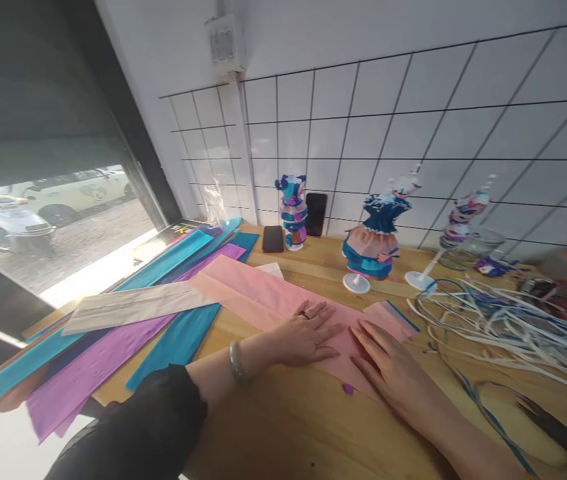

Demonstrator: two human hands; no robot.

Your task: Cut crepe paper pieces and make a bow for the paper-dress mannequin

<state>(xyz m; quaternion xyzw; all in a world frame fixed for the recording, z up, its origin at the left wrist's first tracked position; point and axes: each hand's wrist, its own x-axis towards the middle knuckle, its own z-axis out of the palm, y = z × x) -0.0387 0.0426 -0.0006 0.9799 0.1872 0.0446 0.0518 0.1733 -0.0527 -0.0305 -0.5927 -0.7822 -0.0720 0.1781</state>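
A long pink strip of fabric or crepe paper (pixel 273 283) lies flat on the wooden table, partly over a peach strip (pixel 233 297). My left hand (pixel 310 333) rests on the pink strip, palm down with fingers spread. Beside it, my right hand (pixel 388 367) lies on the same strip with fingers stretched out. Under and past the right hand's fingertips is a small peach piece with a blue edge (pixel 393 320). A purple scrap (pixel 348 389) sits just in front of the strip.
Purple (pixel 108 360), teal (pixel 178 340) and beige (pixel 133 307) strips pile up at left. Miniature dress forms (pixel 370 233) and two phones (pixel 272 239) stand or lie along the tiled wall. At right are tangled white strips (pixel 503 320) and dark-handled scissors or pliers (pixel 558 430).
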